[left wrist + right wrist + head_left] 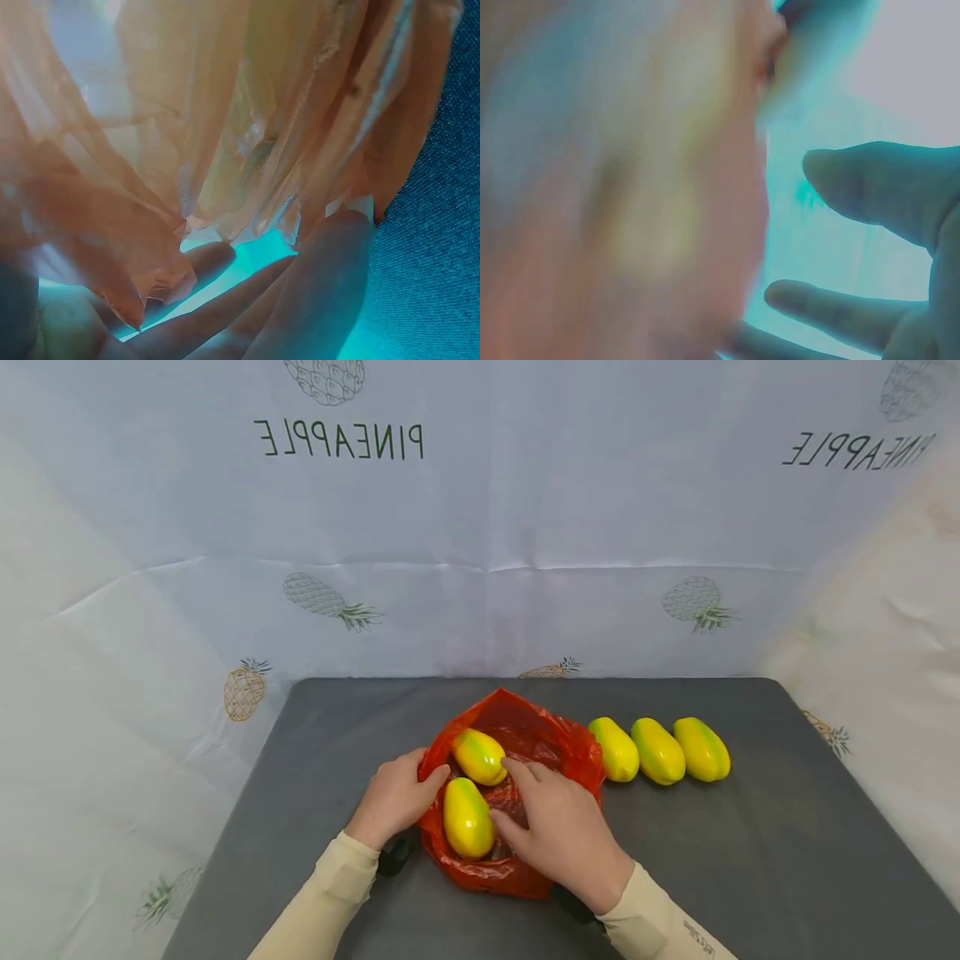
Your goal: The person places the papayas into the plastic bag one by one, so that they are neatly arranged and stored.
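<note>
A red plastic bag [517,877] stands on the dark table with its mouth spread wide. Two yellow-green papayas lie inside at its left: an upper papaya [480,757] and a lower papaya [468,818]. My left hand [397,793] grips the bag's left rim, thumb over the edge; in the left wrist view its fingers [322,292] lie along the outside of the translucent plastic [210,112]. Over the bag's opening, my right hand [562,827] has thumb and fingers apart, fingertips right at the papayas. The right wrist view shows its thumb [885,180] apart from the fingers.
Three more papayas stand in a row right of the bag: one papaya [615,750] close by its rim, a middle papaya [658,752] and an outer papaya [702,750]. A white cloth [480,510] printed with pineapples hangs behind the dark table [750,860].
</note>
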`<state>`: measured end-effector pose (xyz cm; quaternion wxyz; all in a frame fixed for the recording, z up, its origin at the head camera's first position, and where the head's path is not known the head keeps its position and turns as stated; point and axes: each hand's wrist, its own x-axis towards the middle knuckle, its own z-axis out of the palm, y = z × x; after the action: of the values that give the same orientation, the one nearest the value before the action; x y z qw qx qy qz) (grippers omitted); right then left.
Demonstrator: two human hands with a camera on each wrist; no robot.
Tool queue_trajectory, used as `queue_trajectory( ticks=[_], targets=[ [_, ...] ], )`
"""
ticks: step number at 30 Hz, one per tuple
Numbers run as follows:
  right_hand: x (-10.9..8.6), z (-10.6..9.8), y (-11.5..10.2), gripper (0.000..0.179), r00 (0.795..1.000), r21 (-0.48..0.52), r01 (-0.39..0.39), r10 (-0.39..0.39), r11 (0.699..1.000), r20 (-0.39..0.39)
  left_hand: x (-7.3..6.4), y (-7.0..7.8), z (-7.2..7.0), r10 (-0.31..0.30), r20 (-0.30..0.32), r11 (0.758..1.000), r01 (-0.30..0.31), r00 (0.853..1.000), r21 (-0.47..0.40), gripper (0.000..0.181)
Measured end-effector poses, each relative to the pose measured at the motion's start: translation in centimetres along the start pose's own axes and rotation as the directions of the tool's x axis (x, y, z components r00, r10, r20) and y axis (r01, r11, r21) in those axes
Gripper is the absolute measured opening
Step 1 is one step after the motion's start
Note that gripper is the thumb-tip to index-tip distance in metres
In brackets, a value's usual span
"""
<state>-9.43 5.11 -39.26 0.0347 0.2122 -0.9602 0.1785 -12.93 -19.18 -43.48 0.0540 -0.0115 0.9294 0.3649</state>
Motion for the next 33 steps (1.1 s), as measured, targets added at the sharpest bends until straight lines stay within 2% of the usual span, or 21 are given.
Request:
queue_trajectory(
  ticks=[5,10,15,20,26,33],
  targets=[
    [0.0,-2.7,3.7,0.069,0.992,0.068,-0.08,0.086,0.994,-0.097,0.3,-0.1,0.0,-0.007,-0.018,1.0,0.007,1.0,0.014,0.033],
    [-0.2,-5.0,7.8,0.067,0.97,0.148,-0.172,0.193,0.974,-0.145,0.4,-0.3,-0.3,0.001,-0.04,1.0,-0.001,0.999,0.008,0.029],
    [-0.8,-6.3,11.9,0.067,0.947,0.154,-0.248,0.273,0.956,-0.167,0.3,-0.3,-0.2,-0.001,-0.047,1.0,0.001,0.999,0.001,0.026],
    [-1.7,-6.6,15.8,0.068,0.926,0.139,-0.309,0.331,0.941,-0.179,0.1,0.1,0.0,-0.011,-0.027,1.0,0.011,1.0,-0.015,0.026],
    [-2.4,-6.7,20.1,0.071,0.903,0.14,-0.372,0.393,0.918,-0.176,0.2,0.4,0.5,0.011,-0.043,1.0,-0.012,0.999,-0.025,0.021],
    [-2.7,-5.9,23.2,0.077,0.891,0.142,-0.425,0.441,0.894,-0.11,0.1,0.4,0.6,-0.007,-0.054,1.0,0.008,0.999,0.018,0.024]
  ],
)
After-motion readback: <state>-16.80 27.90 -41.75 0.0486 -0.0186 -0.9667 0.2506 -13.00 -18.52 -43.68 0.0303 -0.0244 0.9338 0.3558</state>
